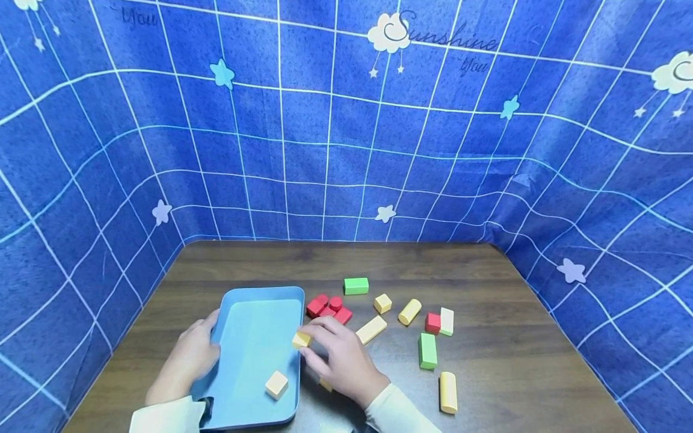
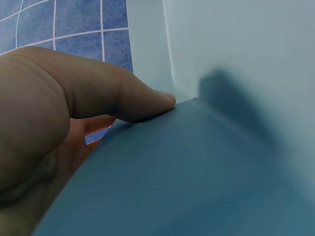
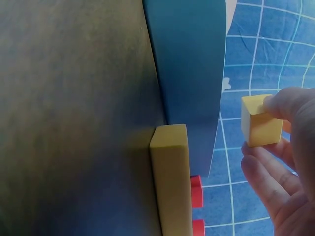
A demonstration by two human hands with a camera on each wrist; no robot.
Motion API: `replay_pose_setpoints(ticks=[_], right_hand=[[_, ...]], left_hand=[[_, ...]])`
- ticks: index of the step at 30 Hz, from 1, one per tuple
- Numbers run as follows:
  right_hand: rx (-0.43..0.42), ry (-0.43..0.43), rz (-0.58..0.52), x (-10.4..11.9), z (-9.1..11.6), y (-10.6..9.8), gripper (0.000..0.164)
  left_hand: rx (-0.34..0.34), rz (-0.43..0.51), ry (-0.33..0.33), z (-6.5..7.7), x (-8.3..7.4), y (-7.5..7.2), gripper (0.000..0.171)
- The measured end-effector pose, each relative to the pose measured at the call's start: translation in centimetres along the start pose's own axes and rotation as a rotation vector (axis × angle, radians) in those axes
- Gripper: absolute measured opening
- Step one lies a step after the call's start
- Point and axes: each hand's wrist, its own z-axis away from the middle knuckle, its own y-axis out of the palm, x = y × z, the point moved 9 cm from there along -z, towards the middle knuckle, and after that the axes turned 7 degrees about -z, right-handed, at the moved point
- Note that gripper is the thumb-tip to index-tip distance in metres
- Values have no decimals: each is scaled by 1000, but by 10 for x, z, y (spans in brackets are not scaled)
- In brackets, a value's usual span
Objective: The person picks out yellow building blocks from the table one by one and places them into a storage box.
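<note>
A light-blue tray (image 1: pixel 254 294) lies on the left of the table. My left hand (image 1: pixel 190 355) grips its left wall, and in the left wrist view the thumb (image 2: pixel 142 101) lies over the rim. My right hand (image 1: pixel 341 358) pinches a yellow cube (image 1: pixel 301 340) at the tray's right rim; the right wrist view shows this cube (image 3: pixel 263 123) between thumb and fingers. Inside the tray, toward the near right corner, sits a pale wooden cube (image 1: pixel 277 385). Another yellow block (image 1: pixel 325 385) is partly hidden under my right hand.
Red blocks (image 1: pixel 327 310) cluster by the tray's right side, with a yellow plank (image 1: pixel 372 329) and green block (image 1: pixel 355 286) nearby. Farther right are a yellow cube (image 1: pixel 382 304), yellow cylinders (image 1: pixel 448 392), a red cube (image 1: pixel 432 323) and green blocks (image 1: pixel 428 351). Blue curtain (image 1: pixel 346 150) surrounds the table.
</note>
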Motion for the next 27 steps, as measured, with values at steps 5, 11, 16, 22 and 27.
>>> replay_pose_setpoints(ticks=[5,11,16,22,27], right_hand=[[1,-12,-8,3,-1,1,37],[43,8,-17,4,1,8,34],[49,3,-20,5,1,10,33],[37,-18,-16,7,0,9,32],[39,-21,-22,8,0,10,31]], left_hand=[[-18,-6,8,-1,-1,0,67],[-9,-4,2,0,0,0,67],[-5,-4,4,0,0,1,68],[-12,-3,6,-1,-1,0,68],[1,10,-7,0,0,0,69]])
